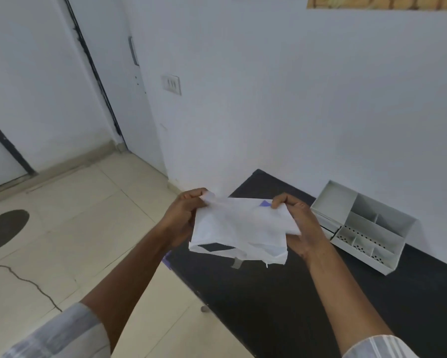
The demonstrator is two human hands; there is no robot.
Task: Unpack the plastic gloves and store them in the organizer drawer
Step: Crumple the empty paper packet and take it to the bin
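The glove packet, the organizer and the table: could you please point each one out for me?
glove packet [238, 228]: head view, middle of its white front.
organizer [364, 250]: head view, front wall.
table [282, 306]: head view, bare black top.

A single head-worn wide-angle view looks forward and down, close over the black table [282, 293], apparently tilted.

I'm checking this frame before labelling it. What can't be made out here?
- Head view: contents of the white packet, opaque and pinched shut by left hand and right hand.
- Organizer: its drawer front, partly behind the right hand.
- Black table: near end cut by the frame edge.
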